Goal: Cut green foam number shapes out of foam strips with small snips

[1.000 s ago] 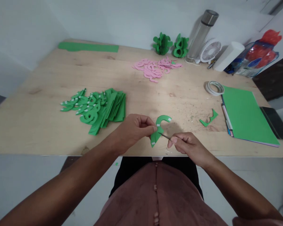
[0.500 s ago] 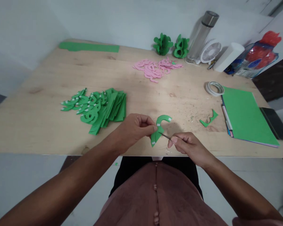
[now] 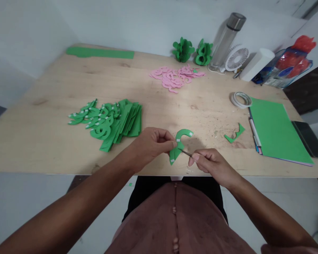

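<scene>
Just above the table's near edge, my left hand (image 3: 160, 144) pinches a green paper cutout (image 3: 184, 133) between thumb and fingers. The cutout has a curved hook at its top, a pointed lower end and small white patches along it. To its right, my right hand (image 3: 208, 162) is closed around a thin, dark, pointed metal tool (image 3: 184, 152). The tool's tip meets the middle of the cutout; its handle is hidden in my fingers, so its exact kind does not show. Left of my hands lies a heap of green cutouts (image 3: 102, 130) with white patches, beside stacked green paper pieces (image 3: 128, 121).
Pink cutouts (image 3: 172, 77) lie farther back, before two green paper shapes (image 3: 183, 50). A bottle (image 3: 228, 40), a small fan (image 3: 236, 58) and a white roll (image 3: 258, 64) stand at the wall. Rightward are tape rolls (image 3: 234, 101), a green scrap (image 3: 233, 138) and green sheets (image 3: 281, 130).
</scene>
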The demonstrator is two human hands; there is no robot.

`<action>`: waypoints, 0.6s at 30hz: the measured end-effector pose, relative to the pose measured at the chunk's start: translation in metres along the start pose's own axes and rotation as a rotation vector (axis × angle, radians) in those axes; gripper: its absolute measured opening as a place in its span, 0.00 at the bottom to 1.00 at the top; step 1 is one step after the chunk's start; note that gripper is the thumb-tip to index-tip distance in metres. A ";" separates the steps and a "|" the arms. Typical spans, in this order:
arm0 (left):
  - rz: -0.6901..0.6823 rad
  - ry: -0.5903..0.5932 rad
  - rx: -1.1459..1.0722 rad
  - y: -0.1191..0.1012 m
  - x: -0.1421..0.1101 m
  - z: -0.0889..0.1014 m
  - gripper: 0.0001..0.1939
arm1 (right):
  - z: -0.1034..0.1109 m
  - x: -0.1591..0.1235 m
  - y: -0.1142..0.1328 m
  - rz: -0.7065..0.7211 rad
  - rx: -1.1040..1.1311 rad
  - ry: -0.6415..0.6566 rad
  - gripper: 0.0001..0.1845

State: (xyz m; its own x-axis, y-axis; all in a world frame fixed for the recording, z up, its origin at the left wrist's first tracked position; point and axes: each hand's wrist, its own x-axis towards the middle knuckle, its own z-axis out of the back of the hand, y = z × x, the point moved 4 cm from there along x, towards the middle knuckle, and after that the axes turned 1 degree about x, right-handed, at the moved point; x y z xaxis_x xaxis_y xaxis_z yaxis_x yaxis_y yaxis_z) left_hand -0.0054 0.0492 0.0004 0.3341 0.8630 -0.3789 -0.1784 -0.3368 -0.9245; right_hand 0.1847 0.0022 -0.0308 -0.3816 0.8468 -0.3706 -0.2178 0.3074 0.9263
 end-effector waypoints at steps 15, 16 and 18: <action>0.021 -0.004 0.005 -0.001 0.000 -0.001 0.05 | -0.001 0.001 0.002 -0.001 -0.031 -0.009 0.28; 0.019 -0.004 0.000 -0.001 0.000 -0.001 0.05 | -0.001 0.001 0.002 0.002 -0.033 -0.012 0.29; 0.019 -0.002 -0.012 0.000 -0.001 -0.001 0.05 | -0.001 0.001 0.004 0.007 -0.037 -0.016 0.29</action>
State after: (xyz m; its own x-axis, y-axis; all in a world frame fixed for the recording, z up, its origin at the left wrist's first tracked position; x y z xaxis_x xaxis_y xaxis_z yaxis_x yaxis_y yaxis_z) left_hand -0.0044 0.0480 0.0001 0.3288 0.8573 -0.3961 -0.1732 -0.3575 -0.9177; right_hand 0.1829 0.0035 -0.0279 -0.3690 0.8558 -0.3625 -0.2486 0.2849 0.9258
